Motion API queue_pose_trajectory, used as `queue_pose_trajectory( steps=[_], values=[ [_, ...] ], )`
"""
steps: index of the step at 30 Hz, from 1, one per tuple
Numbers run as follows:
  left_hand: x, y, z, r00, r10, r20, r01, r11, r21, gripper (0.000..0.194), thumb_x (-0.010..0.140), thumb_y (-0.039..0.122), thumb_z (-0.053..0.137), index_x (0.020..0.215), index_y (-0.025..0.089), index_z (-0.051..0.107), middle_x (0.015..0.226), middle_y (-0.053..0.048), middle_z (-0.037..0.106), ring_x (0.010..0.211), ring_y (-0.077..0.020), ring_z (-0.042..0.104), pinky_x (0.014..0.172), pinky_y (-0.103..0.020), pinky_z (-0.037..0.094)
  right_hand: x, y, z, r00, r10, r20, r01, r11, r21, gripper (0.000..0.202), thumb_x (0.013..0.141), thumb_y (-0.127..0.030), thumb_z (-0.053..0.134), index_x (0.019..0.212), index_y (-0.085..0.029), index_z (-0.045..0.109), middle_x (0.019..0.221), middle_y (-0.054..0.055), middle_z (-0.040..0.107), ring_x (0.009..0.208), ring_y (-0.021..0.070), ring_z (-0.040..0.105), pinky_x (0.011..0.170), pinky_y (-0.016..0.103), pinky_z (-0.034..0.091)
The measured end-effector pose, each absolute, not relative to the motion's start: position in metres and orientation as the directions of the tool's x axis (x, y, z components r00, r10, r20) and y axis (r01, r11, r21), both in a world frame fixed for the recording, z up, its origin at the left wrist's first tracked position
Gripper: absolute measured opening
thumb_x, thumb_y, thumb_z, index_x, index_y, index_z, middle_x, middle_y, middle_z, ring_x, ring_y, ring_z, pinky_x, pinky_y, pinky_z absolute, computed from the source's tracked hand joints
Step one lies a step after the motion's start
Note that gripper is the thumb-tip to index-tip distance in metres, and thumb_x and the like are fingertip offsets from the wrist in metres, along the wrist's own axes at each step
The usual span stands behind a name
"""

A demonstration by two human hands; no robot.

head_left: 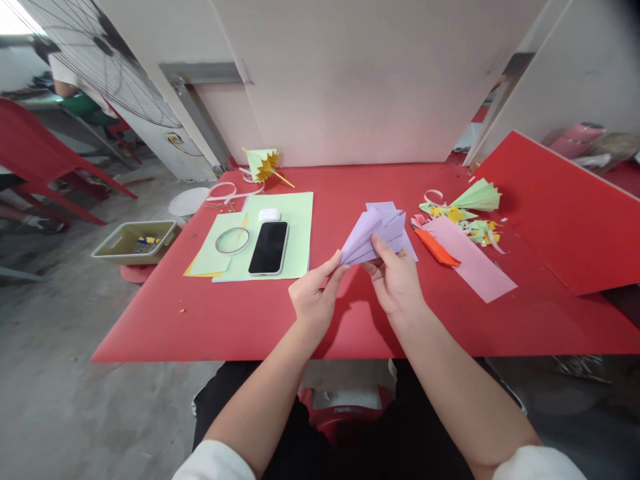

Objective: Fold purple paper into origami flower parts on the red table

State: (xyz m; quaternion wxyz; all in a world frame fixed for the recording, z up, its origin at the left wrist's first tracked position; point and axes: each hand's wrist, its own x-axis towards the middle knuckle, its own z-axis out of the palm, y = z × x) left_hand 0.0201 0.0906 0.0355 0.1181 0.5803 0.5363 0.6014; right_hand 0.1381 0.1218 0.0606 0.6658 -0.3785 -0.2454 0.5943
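Note:
A folded purple paper (367,233) with fan-like creases is held above the red table (280,320). My left hand (317,290) pinches its narrow lower-left corner between thumb and fingers. On its lower right part, my right hand (397,277) presses with the thumb on top and fingers beneath. Just right of it lie an orange cutter (436,248) and a pink paper strip (473,260). Left of my hands, a black phone (269,248), a white case (270,215) and a tape roll (233,241) rest on green sheets (300,233).
Green folded paper (479,197) and yellow scraps (453,213) lie at the back right, near a tilted red board (575,220). A small paper umbrella (263,165) is at the back left. Beyond the left edge are a bin (137,241) and a seated person (80,83).

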Motion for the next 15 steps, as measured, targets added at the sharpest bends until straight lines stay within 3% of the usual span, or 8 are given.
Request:
queue_pose_trajectory(
  steps=[8, 15],
  values=[
    [0.0199, 0.0915, 0.0383, -0.288, 0.807, 0.515, 0.401, -0.387, 0.830, 0.028, 0.076, 0.030, 0.066, 0.103, 0.024, 0.068, 0.095, 0.000, 0.072, 0.077, -0.0150, 0.069, 0.074, -0.025, 0.057, 0.1386, 0.1219, 0.0618, 0.180, 0.977, -0.114, -0.573, 0.010, -0.820, 0.027, 0.064, -0.032, 0.072, 0.087, -0.022, 0.062, 0.087, 0.000, 0.069, 0.077, 0.0161, 0.066, 0.067, 0.030, 0.056],
    [0.0177, 0.0918, 0.0391, -0.278, 0.835, 0.475, 0.420, -0.338, 0.842, 0.026, 0.078, 0.031, 0.063, 0.102, 0.025, 0.068, 0.082, 0.001, 0.074, 0.068, -0.0138, 0.068, 0.067, -0.024, 0.056, 0.1370, 0.1213, 0.0609, 0.152, 0.981, -0.118, -0.573, -0.010, -0.819, 0.025, 0.063, -0.031, 0.073, 0.084, -0.022, 0.063, 0.082, -0.001, 0.069, 0.076, 0.0159, 0.065, 0.066, 0.030, 0.056]
  ],
)
